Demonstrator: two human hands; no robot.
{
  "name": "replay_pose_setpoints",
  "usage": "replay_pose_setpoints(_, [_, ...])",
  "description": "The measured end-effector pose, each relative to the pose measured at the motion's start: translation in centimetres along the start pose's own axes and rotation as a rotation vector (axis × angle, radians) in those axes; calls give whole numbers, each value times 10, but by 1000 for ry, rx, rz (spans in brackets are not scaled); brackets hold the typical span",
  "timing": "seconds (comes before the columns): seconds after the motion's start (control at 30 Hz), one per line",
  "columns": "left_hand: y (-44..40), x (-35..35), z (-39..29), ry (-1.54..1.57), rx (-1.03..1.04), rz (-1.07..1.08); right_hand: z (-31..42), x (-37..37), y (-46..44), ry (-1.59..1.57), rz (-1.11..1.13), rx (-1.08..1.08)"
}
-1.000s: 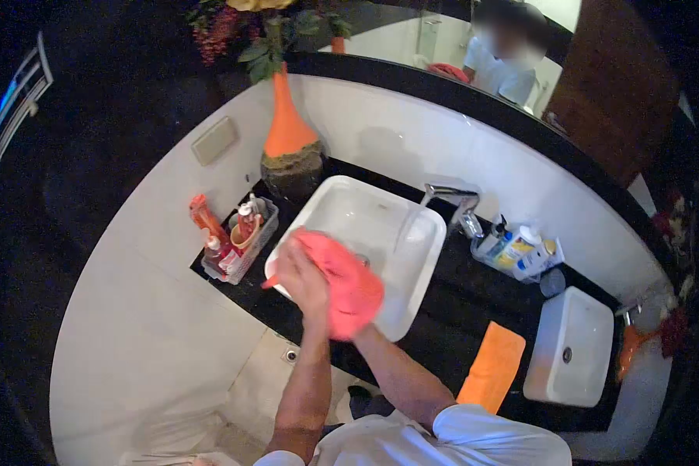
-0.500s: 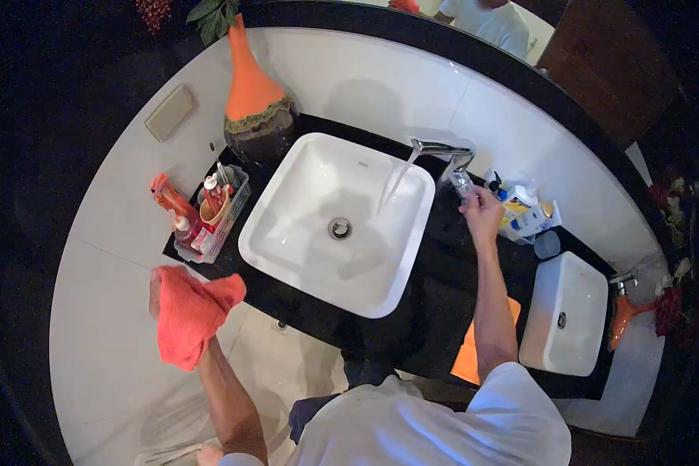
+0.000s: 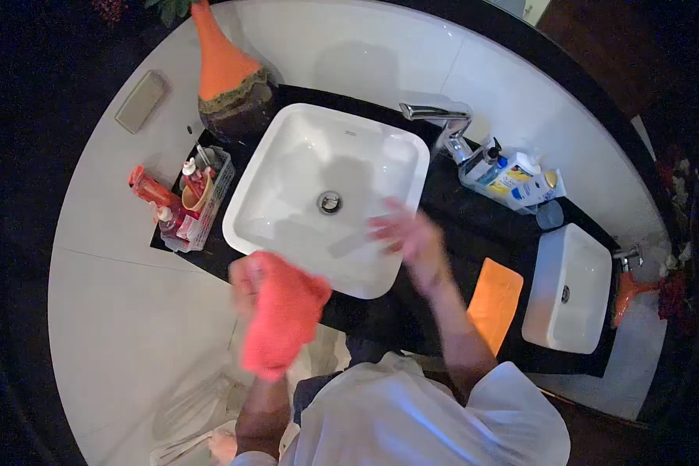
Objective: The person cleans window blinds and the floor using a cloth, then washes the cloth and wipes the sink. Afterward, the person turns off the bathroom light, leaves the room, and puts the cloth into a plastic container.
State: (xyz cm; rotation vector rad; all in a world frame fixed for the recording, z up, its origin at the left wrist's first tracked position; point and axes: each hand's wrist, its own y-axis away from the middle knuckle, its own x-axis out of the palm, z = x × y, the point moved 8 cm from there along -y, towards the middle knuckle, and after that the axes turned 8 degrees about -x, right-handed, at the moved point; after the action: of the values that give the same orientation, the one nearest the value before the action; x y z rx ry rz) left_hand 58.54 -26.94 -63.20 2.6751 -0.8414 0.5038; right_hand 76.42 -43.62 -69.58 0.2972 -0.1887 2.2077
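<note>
A crumpled red cloth [image 3: 289, 307] hangs in my left hand [image 3: 246, 281], which is closed on it at the near left side of the white washbasin [image 3: 248, 233]. My right hand [image 3: 415, 245] hovers over the basin's right rim, blurred by motion. Its fingers look apart, and nothing shows in them. The chrome faucet [image 3: 443, 116] stands behind the basin on the right, with no water coming from its spout. Inside the basin, the round drain [image 3: 330, 203] is in plain sight.
An orange cloth [image 3: 495, 299] lies on the black counter [image 3: 458, 217]. Baskets of bottles flank the basin: a clear left basket [image 3: 219, 186] and a right basket [image 3: 512, 186]. An orange-necked vase [image 3: 225, 54] stands back left. A small white basin [image 3: 547, 287] is far right.
My right hand has left the faucet handle and moved left and nearer, over the basin rim. The water stream has stopped. My left hand has brought the red cloth rightward to the basin.
</note>
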Motion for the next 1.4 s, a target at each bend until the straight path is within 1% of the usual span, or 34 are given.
replay_pose_setpoints(0.07, [1, 22, 26, 67, -35, 44, -34, 70, 53, -600, 135, 96])
replay_pose_setpoints(0.1, [6, 45, 22, -548, 317, 183, -42, 81, 69, -717, 51, 241])
replay_pose_setpoints(0.13, [22, 71, 32, -1166, 668, 310, -45, 72, 70, -710, 50, 242])
replay_pose_setpoints(0.17, [25, 68, 31, -1164, 660, 313, -54, 49, 74, -361, 58, 258])
replay_pose_setpoints(0.2, [22, 56, 29, -1031, 509, 314, -57, 26, 77, -12, 67, 267])
replay_pose_setpoints(0.23, [19, 39, 30, -897, 358, 310, -41, 5, 69, 244, 52, 114])
replay_pose_setpoints(0.3, [7, -12, 40, -837, 288, 236, 9, -7, 49, 153, 0, -56])
replay_pose_setpoints(0.33, [-2, -41, 51, -739, 58, 158, 30, -7, 29, 470, 143, -178])
replay_pose_setpoints(0.37, [-4, -62, 65, -631, -165, 79, 38, 4, 9, 844, 343, -439])
replay_pose_setpoints(0.4, [-4, -63, 65, -628, -162, 73, 38, 23, -6, 943, 384, -525])
replay_pose_setpoints(0.43, [-4, -60, 61, -629, -99, 91, 7, 22, -27, 944, 390, -530])
replay_pose_setpoints(0.47, [-1, -58, 59, -628, -41, 106, -63, 19, -45, 1253, 583, -499])
replay_pose_setpoints(0.5, [4, -59, 56, -623, -45, 94, -84, 29, -51, 1409, 687, -474])
replay_pose_setpoints(0.53, [9, -54, 51, -676, -35, 149, -105, 40, -56, 1556, 800, -460])
replay_pose_setpoints(0.57, [12, -50, 49, -730, -24, 205, -114, 51, -51, 1501, 1015, 6])
replay_pose_setpoints(0.6, [13, -56, 48, -724, -29, 194, -126, 48, -31, 1394, 1192, 486])
replay_pose_setpoints(0.63, [14, -66, 45, -734, -5, 148, -127, 45, -19, 1397, 1205, 498])
replay_pose_setpoints(0.7, [13, -89, 40, -733, 26, 106, -109, 51, 10, 1363, 1298, 83])
replay_pose_setpoints(0.73, [10, -112, 47, -685, -52, 54, -82, 47, 12, 1225, 1123, -49])
replay_pose_setpoints(0.77, [9, -133, 53, -638, -129, 2, -55, 38, 12, 1105, 961, -56])
replay_pose_setpoints(0.8, [10, -146, 52, -629, -136, -48, -26, 28, 8, 980, 806, -62])
replay_pose_setpoints(0.83, [10, -154, 50, -628, -141, -60, 10, 15, 3, 933, 710, -158])
replay_pose_setpoints(0.87, [13, -162, 47, -646, -146, -89, 47, -3, -1, 935, 481, -164])
replay_pose_setpoints(0.9, [16, -169, 45, -664, -148, -115, 73, -26, -4, 795, 233, -272])
replay_pose_setpoints(0.93, [17, -174, 47, -662, -148, -119, 69, -64, -3, 758, 164, -159])
replay_pose_setpoints(0.97, [18, -180, 54, -645, -197, -136, 58, -64, -4, 760, 162, -165])
replay_pose_setpoints(1.03, [18, -178, 63, -624, -234, -125, 52, -53, -4, 1389, 27, -504])
replay_pose_setpoints(1.07, [18, -174, 67, -648, -250, -114, 13, -54, -15, 1505, 111, -491])
replay_pose_setpoints(1.1, [19, -169, 70, -675, -269, -103, -32, -67, -28, 1634, 129, -444])
replay_pose_setpoints(1.17, [21, -156, 70, -618, -207, -79, -48, -91, -58, 1224, -138, -363])
replay_pose_setpoints(1.2, [22, -152, 71, -673, -198, -56, -48, -94, -74, 1214, -138, -375])
replay_pose_setpoints(1.27, [29, -156, 69, -747, -180, -37, -32, -76, -101, 1676, -205, -583])
replay_pose_setpoints(1.37, [42, -167, 66, -757, -166, -40, -31, -58, -174, 1759, -171, -591])
replay_pose_setpoints(1.4, [48, -175, 65, -802, -237, -91, -40, -51, -197, 1700, -159, -647])
